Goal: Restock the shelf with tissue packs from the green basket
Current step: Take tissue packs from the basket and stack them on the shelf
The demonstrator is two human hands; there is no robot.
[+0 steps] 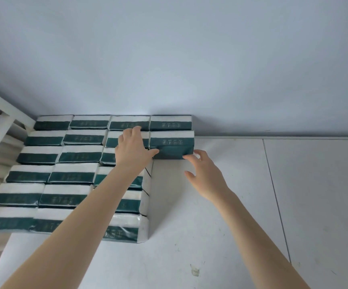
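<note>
Several green-and-white tissue packs (73,176) lie in neat rows on the white shelf top (210,215), filling its left part up to the wall. The newest pack (172,146) sits second from the wall in the right-hand column. My left hand (132,149) lies flat on the packs beside it, fingers spread and thumb touching that pack's left front corner. My right hand (205,174) hovers just right of it, fingers relaxed, with the fingertips at the pack's front right corner. The green basket is out of view.
A pale blue wall (168,59) stands directly behind the packs. A white shelf frame (0,122) rises at the far left. The shelf top stretches bare to the right, with a panel seam (273,195) running front to back.
</note>
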